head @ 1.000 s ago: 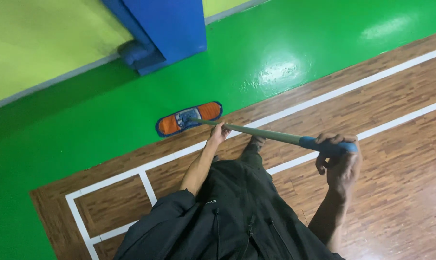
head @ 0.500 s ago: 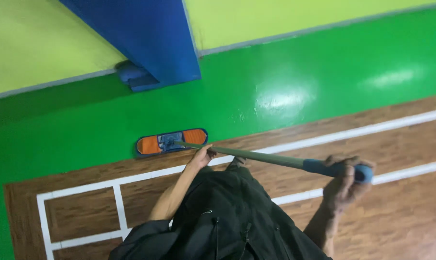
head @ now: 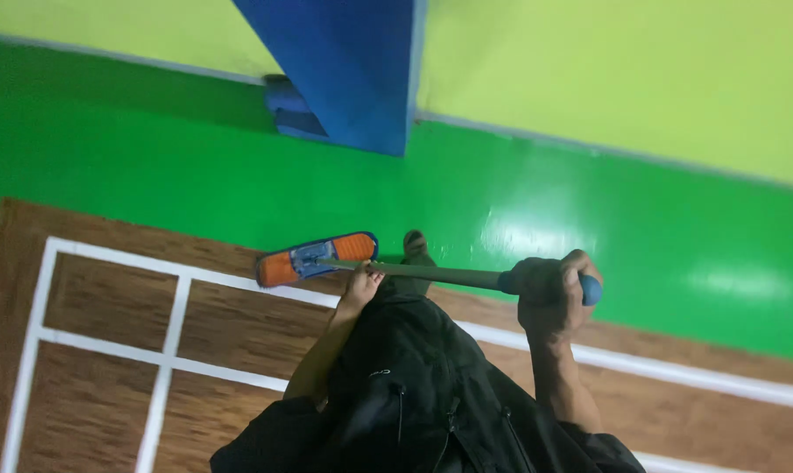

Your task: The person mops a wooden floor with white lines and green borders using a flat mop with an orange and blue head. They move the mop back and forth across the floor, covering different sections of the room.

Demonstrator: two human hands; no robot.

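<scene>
your right hand [head: 549, 289] wraps blue end grip, left hand [head: 361, 285] pinches lower on grey shaft of orange flat mop [head: 316, 258]; head lies on wood-green floor edge. likely light, stiff; keep hands well apart.

A: the green floor [head: 589, 219] looks like glossy paint, you can see light glaring off it. The brown court floor [head: 239, 324] has a wood-grain look, less shiny, with smooth white lines [head: 164, 359] painted on.

B: yeah, and the mop head [head: 313, 259] looks like orange cloth in a blue plastic frame. The handle [head: 440, 276] seems matt grey metal, with a blue rubbery-looking grip [head: 589, 289] at its end. Black jacket [head: 414, 394] is matt fabric.
</scene>
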